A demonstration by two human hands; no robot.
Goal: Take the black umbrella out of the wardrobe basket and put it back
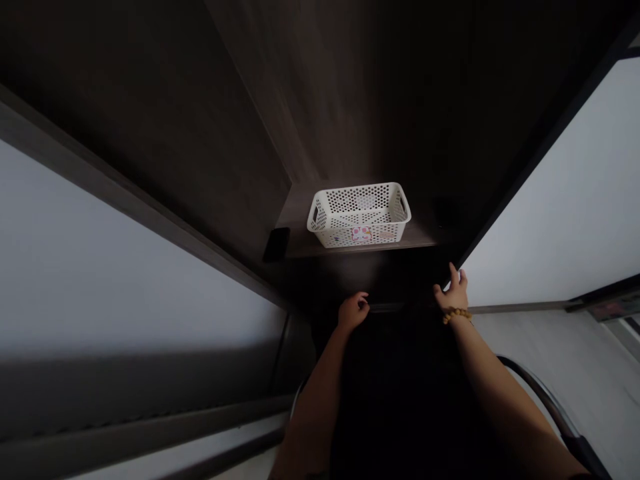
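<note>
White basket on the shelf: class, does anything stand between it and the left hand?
No loose object shows between the left hand and the white basket; only the shelf's front edge crosses that line in this view.

The view is dim, with near-black shadow across much of the cabinet [330,100].

dark wood-grain panels [320,87] stand in dim light near a pale grey floor [545,353].

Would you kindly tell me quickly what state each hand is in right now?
Left hand: fingers curled, nothing visible in it; whether fully closed cannot be told.
Right hand: open, fingers spread, nothing visible in it.
</note>
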